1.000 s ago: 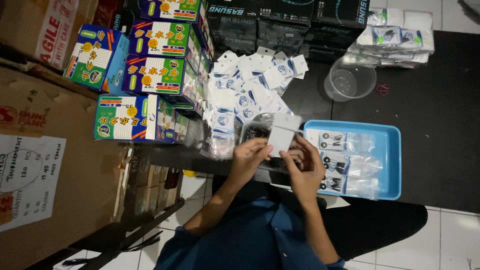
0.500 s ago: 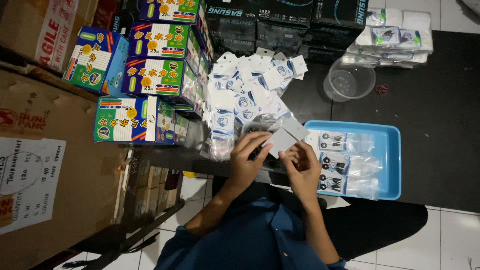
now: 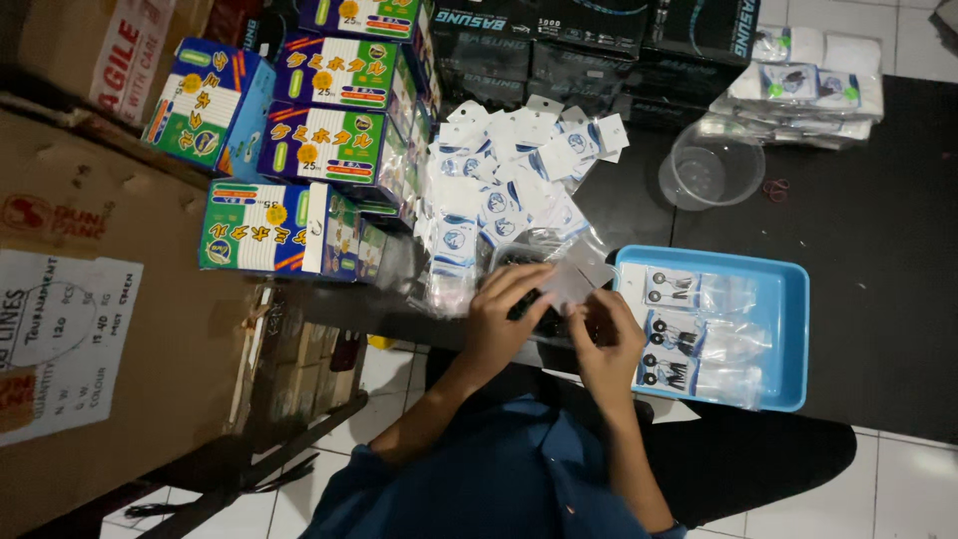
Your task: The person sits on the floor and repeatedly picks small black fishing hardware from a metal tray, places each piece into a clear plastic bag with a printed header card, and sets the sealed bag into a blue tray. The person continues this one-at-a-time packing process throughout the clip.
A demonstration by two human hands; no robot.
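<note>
My left hand (image 3: pixel 507 317) and my right hand (image 3: pixel 606 339) meet over the black mat, just left of a blue tray (image 3: pixel 798 339). Together they hold a small clear plastic packet (image 3: pixel 577 281) with a white card in it, fingers pinched on its lower edge. Under the hands lies a clear bag of small dark parts (image 3: pixel 544 317), partly hidden. The tray holds three packed clear packets (image 3: pixel 671 329) showing small black pieces. A heap of white and blue card packets (image 3: pixel 509 190) lies just beyond my left hand.
Colourful printed boxes (image 3: pixel 319 150) are stacked at the left, brown cardboard cartons (image 3: pixel 90 329) further left. Black boxes (image 3: pixel 589 40) line the far edge. A clear plastic tub (image 3: pixel 711 168) and a bundle of white packets (image 3: pixel 813 85) sit at the back right.
The packet has come down from a raised position toward the mat, and both hands have lowered and closed in over the bag of dark parts.
</note>
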